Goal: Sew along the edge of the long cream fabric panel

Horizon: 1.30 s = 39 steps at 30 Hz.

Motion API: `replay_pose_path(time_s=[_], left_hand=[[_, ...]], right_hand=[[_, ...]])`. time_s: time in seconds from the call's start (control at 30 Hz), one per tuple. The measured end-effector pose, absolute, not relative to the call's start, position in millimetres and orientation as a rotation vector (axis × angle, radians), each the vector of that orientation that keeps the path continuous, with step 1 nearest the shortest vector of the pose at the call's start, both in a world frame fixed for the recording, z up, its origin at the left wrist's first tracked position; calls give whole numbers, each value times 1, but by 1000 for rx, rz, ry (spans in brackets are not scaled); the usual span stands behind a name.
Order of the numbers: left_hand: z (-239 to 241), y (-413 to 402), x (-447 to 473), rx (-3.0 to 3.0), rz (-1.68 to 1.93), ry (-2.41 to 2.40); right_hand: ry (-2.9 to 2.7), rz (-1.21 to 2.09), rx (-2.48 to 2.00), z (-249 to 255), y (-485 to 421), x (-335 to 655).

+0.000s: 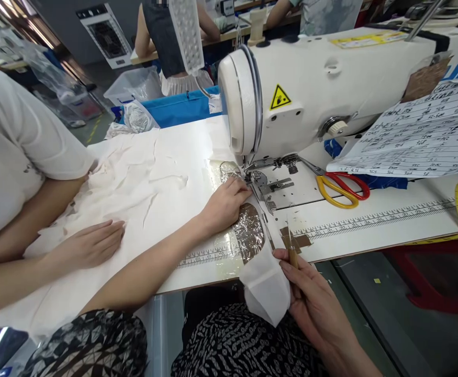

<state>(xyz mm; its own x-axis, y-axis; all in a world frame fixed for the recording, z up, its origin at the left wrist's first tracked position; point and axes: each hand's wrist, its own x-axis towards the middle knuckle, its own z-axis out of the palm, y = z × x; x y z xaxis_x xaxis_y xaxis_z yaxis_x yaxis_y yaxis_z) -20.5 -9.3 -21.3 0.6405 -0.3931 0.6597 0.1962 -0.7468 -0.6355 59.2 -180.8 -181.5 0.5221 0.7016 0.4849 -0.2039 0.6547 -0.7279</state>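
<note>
The white cloth strip (266, 230) runs from under the needle of the sewing machine (299, 94) toward the person's lap. Its long axis slants slightly rightward as it nears the front edge of the surface (401, 198). Past that edge it widens into a loose flap (267, 288), which hangs over the patterned clothing (236, 343) with one corner pointing down.

The left hand (226, 207) lies palm down just left of the needle, fingers bunched and reaching toward the machine's foot; its grip is narrow, but I cannot tell whether it pinches the cloth. The right hand (311, 293), just off the front edge, has its grip closed around a pointed tool (292, 256) with a wooden handle, its thin tip directed away from the person, up toward the machine. The fingertips of this hand touch the margin of the cloth where strip meets flap.

Shiny brown tape (248, 230) covers the surface beside the strip. To the right, scissors (325, 174) lie with blades toward the needle and yellow and red handles toward the front. A printed ruler (354, 222) runs along the front edge. At left, a co-worker's hand (91, 243) rests on a wide spread of white fabric (126, 188).
</note>
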Motion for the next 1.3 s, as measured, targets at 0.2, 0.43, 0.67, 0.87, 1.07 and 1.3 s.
replay_pose_path(time_s=[0.2,0.43,0.67,0.87,1.07,1.3], left_hand=[[-21,-6,-22,-2179,-1114,246],[-22,-9,-25,-2158,-1133,279],[-22,-6,-26,-2159,-1104,316],[-22,-4,-26,-2127,-1165,299],[-22,-4,-27,-2168,-1123,290],[-20,-12,-25,-2160,-1101,156]], right_hand=[[-986,199,-913,-162,-189,54],[-1323,-651,-1272,-159,-191,72],[-1373,-1026,-1400,-151,-181,75],[-1347,-1173,-1512,-137,-176,74],[-1317,-1206,-1596,-128,-167,78],[-1333,-1235,-1593,-114,-164,77]])
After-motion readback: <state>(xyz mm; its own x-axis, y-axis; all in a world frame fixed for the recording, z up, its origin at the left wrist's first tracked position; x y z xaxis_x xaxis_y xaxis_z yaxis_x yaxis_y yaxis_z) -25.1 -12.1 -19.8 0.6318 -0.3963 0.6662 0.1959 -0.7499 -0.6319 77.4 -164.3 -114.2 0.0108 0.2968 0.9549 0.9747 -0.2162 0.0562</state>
